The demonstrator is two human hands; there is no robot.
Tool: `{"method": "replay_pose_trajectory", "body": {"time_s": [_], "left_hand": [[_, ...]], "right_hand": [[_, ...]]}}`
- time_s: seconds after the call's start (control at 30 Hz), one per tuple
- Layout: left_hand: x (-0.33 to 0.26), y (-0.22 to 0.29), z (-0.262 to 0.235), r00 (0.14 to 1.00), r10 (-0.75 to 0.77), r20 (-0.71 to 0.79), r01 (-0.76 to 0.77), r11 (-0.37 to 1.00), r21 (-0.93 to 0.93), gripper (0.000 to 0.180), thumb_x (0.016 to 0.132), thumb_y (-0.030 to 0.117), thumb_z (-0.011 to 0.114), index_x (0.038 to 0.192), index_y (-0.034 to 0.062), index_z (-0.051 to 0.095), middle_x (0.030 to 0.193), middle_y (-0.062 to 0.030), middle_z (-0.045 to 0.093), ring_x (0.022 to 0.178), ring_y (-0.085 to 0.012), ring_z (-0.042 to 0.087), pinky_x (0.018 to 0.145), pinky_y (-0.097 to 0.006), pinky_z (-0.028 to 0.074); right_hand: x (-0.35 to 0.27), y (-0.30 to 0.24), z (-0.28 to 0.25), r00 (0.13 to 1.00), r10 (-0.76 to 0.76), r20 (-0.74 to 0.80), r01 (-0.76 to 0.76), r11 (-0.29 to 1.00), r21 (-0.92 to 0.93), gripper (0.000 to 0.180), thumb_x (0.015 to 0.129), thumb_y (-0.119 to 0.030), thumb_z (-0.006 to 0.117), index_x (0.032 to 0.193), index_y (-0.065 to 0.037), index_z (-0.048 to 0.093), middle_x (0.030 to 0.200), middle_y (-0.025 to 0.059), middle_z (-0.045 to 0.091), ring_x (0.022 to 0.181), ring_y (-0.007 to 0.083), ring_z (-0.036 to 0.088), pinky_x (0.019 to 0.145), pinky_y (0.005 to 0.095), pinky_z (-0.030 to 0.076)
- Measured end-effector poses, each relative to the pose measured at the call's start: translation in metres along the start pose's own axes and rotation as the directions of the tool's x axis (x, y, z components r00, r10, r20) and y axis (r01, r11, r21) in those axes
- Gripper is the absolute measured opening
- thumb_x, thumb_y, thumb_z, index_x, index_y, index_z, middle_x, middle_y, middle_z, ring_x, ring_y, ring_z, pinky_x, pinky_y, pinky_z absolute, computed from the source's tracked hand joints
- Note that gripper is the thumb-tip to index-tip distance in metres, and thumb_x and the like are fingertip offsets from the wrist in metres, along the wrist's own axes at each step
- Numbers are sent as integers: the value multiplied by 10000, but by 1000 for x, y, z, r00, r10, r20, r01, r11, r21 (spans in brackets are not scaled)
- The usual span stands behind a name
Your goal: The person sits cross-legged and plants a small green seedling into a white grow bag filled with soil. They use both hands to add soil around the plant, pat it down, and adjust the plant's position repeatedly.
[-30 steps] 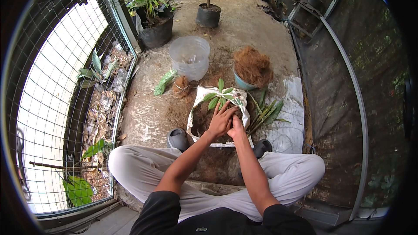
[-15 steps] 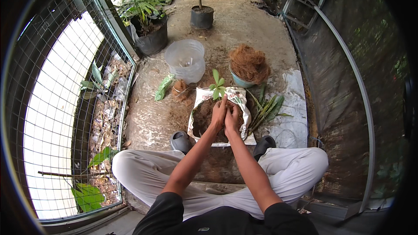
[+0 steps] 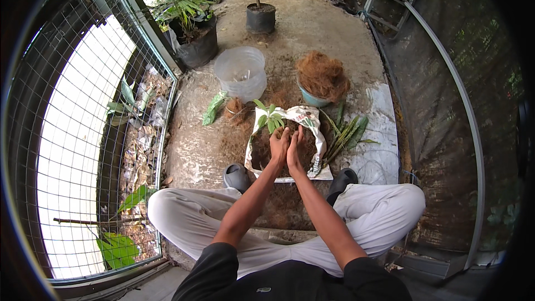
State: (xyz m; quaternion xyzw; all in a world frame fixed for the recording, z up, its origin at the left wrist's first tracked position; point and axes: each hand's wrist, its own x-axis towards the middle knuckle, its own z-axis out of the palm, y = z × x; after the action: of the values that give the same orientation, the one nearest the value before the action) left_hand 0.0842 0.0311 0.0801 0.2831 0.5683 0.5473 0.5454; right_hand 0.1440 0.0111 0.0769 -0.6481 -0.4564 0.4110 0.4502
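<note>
A white sack (image 3: pixel 321 174) with rolled-down edges stands between my feet, with brown fibrous potting mix (image 3: pixel 262 153) inside. A small green seedling (image 3: pixel 270 120) rises at its far side, leaning left. My left hand (image 3: pixel 279 146) is down in the sack just below the leaves, its fingers curled; they hide the stem and whatever they hold. Beside it, nearly touching, my right hand (image 3: pixel 295 147) points away from me with its fingers stretched out against the potting mix.
Beyond the sack stand a clear plastic tub (image 3: pixel 241 75) and a blue pot (image 3: pixel 313 99) heaped with coconut fibre (image 3: pixel 323 75). A green plastic packet (image 3: pixel 214 108) and a fibre clump (image 3: pixel 235 111) lie left. Cut long leaves (image 3: pixel 345 136) lie right. Wire mesh and dark netting flank me.
The seedling has shifted left and tilts more. My hands have gone from together at its stem to side by side at the potting mix, the right one straightening its fingers.
</note>
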Motion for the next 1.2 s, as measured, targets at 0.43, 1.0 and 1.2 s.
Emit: {"method": "replay_pose_trajectory", "body": {"time_s": [0.43,1.0,1.2], "left_hand": [[-5,5,1,991,33,132,-12,988,-153,465,833,206,690,1172,-10,456,989,-117,598,861,-170,583,751,-295,483],[0,4,0,998,-43,-50,40,997,-60,454,879,384,620,1118,4,548,1010,-111,617,820,-157,571,729,-312,468],[15,11,9,912,-304,275,354,923,-153,698,935,602,293,1235,3,487,1148,-139,576,1067,-212,518,972,-342,352]], "right_hand": [[-8,-35,-12,986,88,142,-139,904,404,774,927,-621,225,1474,-97,67,1510,187,100,1381,331,186,1098,429,222],[-2,-46,-16,926,215,310,-308,904,295,749,931,-615,227,1469,-103,130,1489,143,213,1367,289,232,1097,417,222],[16,-22,-22,959,182,217,-277,764,583,524,959,-387,337,1400,-106,299,1400,100,357,1278,249,368,1032,385,324]]}}
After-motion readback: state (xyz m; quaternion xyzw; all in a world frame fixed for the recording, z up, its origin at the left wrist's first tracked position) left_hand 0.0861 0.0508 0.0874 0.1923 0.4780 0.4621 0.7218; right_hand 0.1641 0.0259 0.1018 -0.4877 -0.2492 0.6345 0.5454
